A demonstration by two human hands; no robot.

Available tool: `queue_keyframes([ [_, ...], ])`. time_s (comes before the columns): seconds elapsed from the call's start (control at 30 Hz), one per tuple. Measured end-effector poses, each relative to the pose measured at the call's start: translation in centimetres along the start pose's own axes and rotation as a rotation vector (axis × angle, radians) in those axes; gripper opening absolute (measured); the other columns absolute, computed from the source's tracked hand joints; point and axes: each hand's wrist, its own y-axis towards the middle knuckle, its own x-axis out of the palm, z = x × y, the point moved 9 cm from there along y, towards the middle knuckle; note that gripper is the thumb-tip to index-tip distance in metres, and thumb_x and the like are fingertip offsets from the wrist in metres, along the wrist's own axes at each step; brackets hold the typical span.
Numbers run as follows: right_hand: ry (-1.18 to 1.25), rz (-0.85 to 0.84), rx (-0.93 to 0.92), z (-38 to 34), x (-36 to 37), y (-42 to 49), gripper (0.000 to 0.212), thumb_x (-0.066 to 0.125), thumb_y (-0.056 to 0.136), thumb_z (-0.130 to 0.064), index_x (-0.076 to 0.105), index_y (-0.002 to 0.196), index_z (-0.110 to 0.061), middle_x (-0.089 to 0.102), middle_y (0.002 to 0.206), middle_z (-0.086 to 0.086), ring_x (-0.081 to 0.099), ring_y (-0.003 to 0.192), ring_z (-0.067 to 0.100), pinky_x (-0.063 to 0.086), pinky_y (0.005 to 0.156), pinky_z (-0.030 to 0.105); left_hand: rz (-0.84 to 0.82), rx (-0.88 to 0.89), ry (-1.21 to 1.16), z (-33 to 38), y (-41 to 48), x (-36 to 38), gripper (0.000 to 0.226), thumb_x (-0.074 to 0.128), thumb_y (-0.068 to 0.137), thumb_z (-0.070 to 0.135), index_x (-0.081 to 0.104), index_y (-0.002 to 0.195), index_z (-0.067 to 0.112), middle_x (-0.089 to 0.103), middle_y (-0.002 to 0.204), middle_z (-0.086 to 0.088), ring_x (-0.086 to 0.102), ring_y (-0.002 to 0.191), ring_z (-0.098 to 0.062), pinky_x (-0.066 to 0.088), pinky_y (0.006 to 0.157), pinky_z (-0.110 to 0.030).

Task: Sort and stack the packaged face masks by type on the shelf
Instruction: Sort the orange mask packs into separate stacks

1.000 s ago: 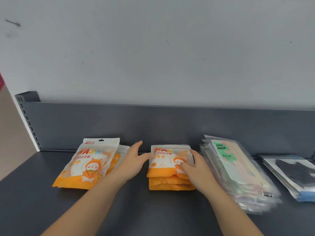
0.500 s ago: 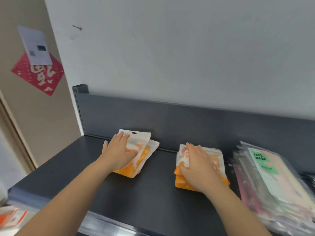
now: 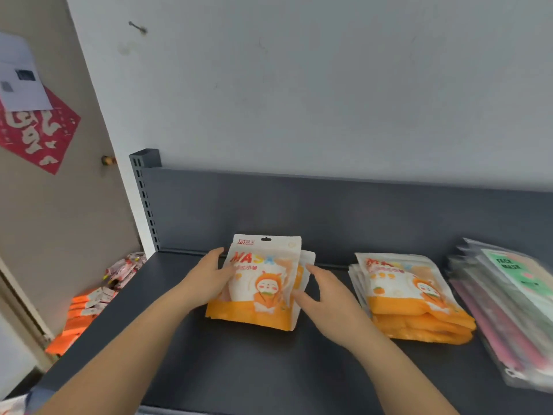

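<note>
Lying flat on the dark shelf [image 3: 245,369], a small pile of orange-and-white mask packs [image 3: 263,283] is flanked by both hands. Its left edge is touched by the left hand [image 3: 209,277], fingers spread, and its right edge by the right hand [image 3: 324,298], likewise spread; neither is closed around it. Just beside, to the right, a taller orange stack [image 3: 416,298] is seen, then clear-bagged masks [image 3: 508,304].

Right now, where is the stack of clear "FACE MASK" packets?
In the head view, the clear packet stack lies at the shelf's far right, just right of the orange mask stack.
</note>
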Motion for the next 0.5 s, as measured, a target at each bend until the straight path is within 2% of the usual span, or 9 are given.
queue_keyframes([
  [0.07,0.022,0.034,0.010,-0.4,1.3,0.5,0.055,0.052,0.095,-0.050,0.037,0.146,-0.035,0.033,0.144,-0.024,0.031,0.139,0.004,0.031,0.110,0.026,-0.068,-0.014,-0.136,-0.9,0.3,0.6,0.077,0.054,0.097,0.044,0.009,0.157,0.023,0.036,0.155,0.000,0.052,0.123,-0.019,0.049,0.095,-0.033],
  [0.13,0.046,0.079,0.023,-0.4,2.1,1.0,0.054,0.049,0.095,-0.053,0.039,0.145,-0.037,0.029,0.154,-0.016,0.026,0.142,0.003,0.029,0.112,0.028,-0.134,-0.008,-0.264,-1.4,0.6,1.4,0.082,0.056,0.096,0.042,0.004,0.157,0.024,0.039,0.153,0.003,0.055,0.121,-0.018,0.050,0.097,-0.035],
  [0.2,0.066,0.107,0.048,-0.2,2.7,1.3,0.052,0.047,0.095,-0.054,0.039,0.144,-0.038,0.026,0.156,-0.016,0.023,0.143,0.003,0.028,0.112,0.028,-0.158,-0.001,-0.348,-1.7,0.6,1.9,0.075,0.059,0.094,0.044,0.017,0.154,0.028,0.049,0.142,0.011,0.059,0.115,-0.014,0.051,0.095,-0.034],
  [0.23,0.056,0.119,0.049,0.0,2.9,1.4,0.054,0.047,0.095,-0.055,0.037,0.145,-0.038,0.025,0.154,-0.018,0.022,0.143,0.002,0.027,0.112,0.027,-0.143,0.009,-0.366,-2.0,0.7,2.0,0.063,0.060,0.090,0.050,0.032,0.145,0.039,0.056,0.133,0.015,0.061,0.111,-0.011,0.052,0.096,-0.035],
  [0.27,0.046,0.128,0.046,0.1,3.2,1.4,0.056,0.047,0.095,-0.057,0.035,0.146,-0.037,0.025,0.152,-0.021,0.023,0.142,0.001,0.026,0.112,0.026,-0.122,0.025,-0.358,-2.3,0.9,2.1,0.050,0.061,0.083,0.058,0.042,0.128,0.053,0.061,0.124,0.020,0.062,0.110,-0.010,0.051,0.100,-0.038],
  [0.33,0.044,0.123,0.035,0.3,3.6,1.4,0.058,0.047,0.094,-0.057,0.033,0.147,-0.038,0.028,0.144,-0.026,0.026,0.136,-0.005,0.027,0.112,0.023,-0.091,0.081,-0.278,-2.5,1.1,2.2,0.033,0.055,0.072,0.069,0.047,0.103,0.061,0.066,0.108,0.032,0.060,0.114,-0.008,0.040,0.111,-0.045],
  [0.43,0.061,0.087,0.008,0.5,4.2,1.6,0.053,0.045,0.095,-0.056,0.033,0.145,-0.042,0.029,0.133,-0.038,0.027,0.121,-0.022,0.028,0.108,0.018,-0.095,0.186,-0.197,-1.3,0.4,2.3,0.019,0.044,0.079,0.065,0.047,0.097,0.062,0.057,0.097,0.051,0.057,0.108,0.003,0.029,0.117,-0.048],
  [0.5,0.098,0.076,0.004,0.7,4.6,1.7,0.049,0.045,0.095,-0.055,0.034,0.142,-0.045,0.025,0.125,-0.048,0.025,0.117,-0.028,0.027,0.104,0.015,-0.086,0.217,-0.184,-0.9,0.2,2.1,0.019,0.043,0.077,0.069,0.047,0.095,0.071,0.056,0.100,0.051,0.058,0.106,0.003,0.031,0.115,-0.048],
])
